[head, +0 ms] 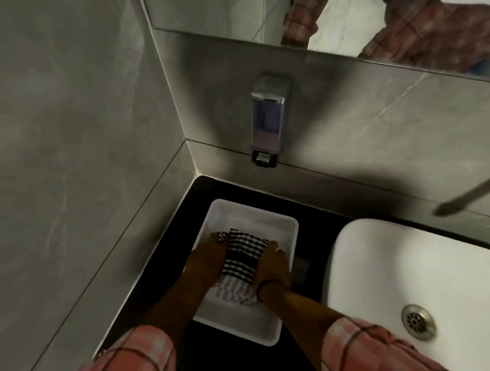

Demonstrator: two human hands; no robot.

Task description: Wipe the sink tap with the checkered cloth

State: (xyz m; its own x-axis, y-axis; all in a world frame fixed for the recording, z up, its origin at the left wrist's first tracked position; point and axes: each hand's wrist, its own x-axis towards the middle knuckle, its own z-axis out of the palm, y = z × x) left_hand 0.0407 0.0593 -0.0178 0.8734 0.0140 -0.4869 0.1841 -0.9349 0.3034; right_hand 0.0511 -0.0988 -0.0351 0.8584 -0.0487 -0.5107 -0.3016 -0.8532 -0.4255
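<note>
**Both hands on the cloth in the tray**

The left hand [207, 262] and right hand [272, 268] grip opposite sides of the checkered cloth [242, 259], inside a white tray [240, 331] on the black worktop [213, 365]. The sink [395, 266] sits right; the tap [477, 190] juts from the wall beyond.

Soap dispenser [267, 120] on wall, white tray [281, 232] below.

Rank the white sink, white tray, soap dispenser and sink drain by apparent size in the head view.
Largest to smallest:
1. white sink, partly cut off by the frame
2. white tray
3. soap dispenser
4. sink drain
The dispenser is farther from the camera, so its true size may differ.
</note>
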